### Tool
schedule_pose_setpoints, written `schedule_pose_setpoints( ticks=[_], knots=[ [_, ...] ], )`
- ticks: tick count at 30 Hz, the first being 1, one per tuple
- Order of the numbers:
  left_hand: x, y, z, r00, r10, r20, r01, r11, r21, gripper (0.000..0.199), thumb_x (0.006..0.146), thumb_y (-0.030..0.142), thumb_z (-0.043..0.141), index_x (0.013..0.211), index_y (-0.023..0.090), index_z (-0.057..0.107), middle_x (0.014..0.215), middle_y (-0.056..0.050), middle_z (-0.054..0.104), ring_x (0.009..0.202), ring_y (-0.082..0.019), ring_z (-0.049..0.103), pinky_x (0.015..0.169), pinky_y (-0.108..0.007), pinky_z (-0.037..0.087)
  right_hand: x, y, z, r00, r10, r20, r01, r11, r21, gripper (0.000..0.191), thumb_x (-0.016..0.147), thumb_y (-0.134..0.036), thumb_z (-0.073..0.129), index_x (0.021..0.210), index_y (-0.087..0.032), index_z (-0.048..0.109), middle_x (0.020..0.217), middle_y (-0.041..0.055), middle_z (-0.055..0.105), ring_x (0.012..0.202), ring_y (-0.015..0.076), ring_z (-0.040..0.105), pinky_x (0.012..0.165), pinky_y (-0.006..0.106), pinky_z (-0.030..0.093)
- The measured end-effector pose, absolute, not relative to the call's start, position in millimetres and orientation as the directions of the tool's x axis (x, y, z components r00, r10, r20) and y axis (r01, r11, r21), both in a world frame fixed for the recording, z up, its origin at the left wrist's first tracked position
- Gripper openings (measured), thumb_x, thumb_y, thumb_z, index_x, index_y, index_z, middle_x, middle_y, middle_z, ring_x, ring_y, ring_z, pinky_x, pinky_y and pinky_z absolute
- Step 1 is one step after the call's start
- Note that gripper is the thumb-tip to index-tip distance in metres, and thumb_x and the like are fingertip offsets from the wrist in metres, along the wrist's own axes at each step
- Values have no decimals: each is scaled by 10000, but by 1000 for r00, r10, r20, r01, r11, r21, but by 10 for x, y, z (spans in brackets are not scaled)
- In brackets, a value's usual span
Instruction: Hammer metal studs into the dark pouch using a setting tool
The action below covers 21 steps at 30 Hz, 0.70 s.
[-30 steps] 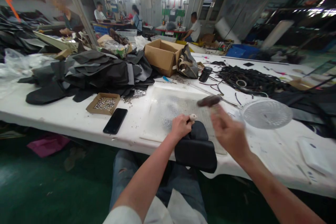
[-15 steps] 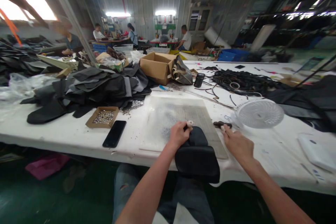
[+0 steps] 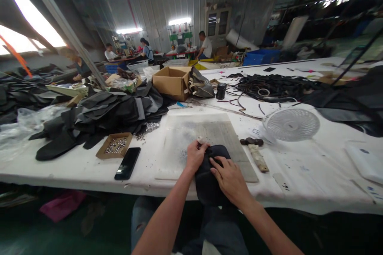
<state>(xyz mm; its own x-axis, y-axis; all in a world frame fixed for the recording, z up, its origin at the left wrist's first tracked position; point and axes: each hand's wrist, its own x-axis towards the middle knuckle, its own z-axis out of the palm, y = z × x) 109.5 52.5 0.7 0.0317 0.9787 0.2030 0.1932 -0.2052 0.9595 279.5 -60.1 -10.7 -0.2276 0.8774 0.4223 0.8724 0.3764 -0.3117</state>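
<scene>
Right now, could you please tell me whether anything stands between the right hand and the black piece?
Nothing visible does: the right hand touches the black piece, and the hammer lies clear on the right.

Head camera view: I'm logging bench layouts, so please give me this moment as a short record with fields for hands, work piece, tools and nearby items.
Left hand: grips a small pale-ended tool at the black piece
Right hand: fingers on the black piece; grip unclear
Work piece: black piece, partly on the board
Hammer: on the table, right of the board
Left of board: phone; cardboard tray holding small metal pieces
Beyond hammer: round white grille
</scene>
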Motion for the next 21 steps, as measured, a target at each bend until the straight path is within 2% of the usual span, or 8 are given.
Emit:
schedule_pose_setpoints(
  ticks=[5, 7, 9, 11, 14, 17, 19, 21],
  knots=[
    [987, 627, -15, -310, 944, 116, 71, -98, 993, 542, 1115, 628, 427, 1051, 183, 729, 1106, -147, 839, 842, -186, 743, 817, -329, 613, 2829, -564, -68, -221, 882, 417, 863, 376, -337, 415, 1186, -406, 494, 1490, -294, 753, 1423, 130, 734, 1224, 331, 707, 1047, 534, 599],
    [984, 612, -12, -247, 954, 172, 147, -139, 979, 454, 1115, 569, 482, 1014, 196, 721, 1074, -135, 833, 919, -209, 757, 903, -349, 609, 2867, -532, -28, -228, 874, 429, 837, 401, -373, 386, 1170, -396, 522, 1431, -288, 786, 1413, 129, 740, 1229, 321, 721, 1070, 524, 604],
    [1018, 582, 10, -122, 971, 206, 260, -169, 951, 299, 1091, 463, 578, 988, 216, 713, 1051, -115, 833, 989, -236, 771, 964, -365, 592, 2944, -481, 42, -152, 892, 425, 858, 333, -391, 366, 1140, -418, 579, 1369, -245, 804, 1372, 153, 754, 1225, 336, 736, 1070, 523, 605],
    [1054, 584, 56, -89, 978, 189, 360, -145, 921, 203, 1079, 376, 597, 978, 231, 699, 1062, -110, 836, 1022, -254, 777, 989, -376, 580, 3042, -407, 140, 25, 933, 359, 920, 119, -373, 429, 1092, -509, 656, 1303, -167, 806, 1273, 211, 778, 1187, 395, 752, 1028, 555, 600],
    [1035, 676, 175, -69, 989, 130, 443, -87, 893, 168, 1057, 318, 589, 966, 233, 701, 1079, -124, 849, 1041, -276, 781, 1008, -398, 577, 3148, -300, 317, 230, 968, 104, 884, -164, -437, 535, 962, -611, 805, 1213, -139, 800, 1115, 226, 810, 1079, 429, 775, 915, 526, 586],
    [938, 776, 313, 26, 999, 41, 487, -49, 872, 218, 1011, 369, 594, 915, 224, 725, 1051, -139, 858, 1068, -316, 787, 1030, -432, 585, 3140, -295, 511, 169, 982, -84, 741, -182, -646, 381, 834, -416, 918, 1117, -181, 819, 988, 126, 830, 934, 333, 785, 809, 396, 556],
    [873, 826, 354, 96, 995, -9, 502, -41, 864, 323, 969, 485, 589, 894, 209, 738, 1028, -157, 861, 1083, -364, 789, 1029, -472, 600, 3102, -343, 617, 128, 990, -64, 692, -135, -709, 213, 815, -315, 898, 968, -188, 822, 900, 74, 821, 856, 278, 775, 767, 342, 543],
    [824, 887, 334, 91, 995, 35, 518, -77, 852, 445, 905, 629, 600, 899, 208, 744, 1027, -152, 865, 1114, -402, 786, 1054, -507, 602, 3085, -404, 668, 121, 992, 19, 671, -68, -739, 186, 869, -334, 853, 1003, -209, 820, 1049, 63, 846, 999, 267, 784, 863, 323, 562]
  ],
)
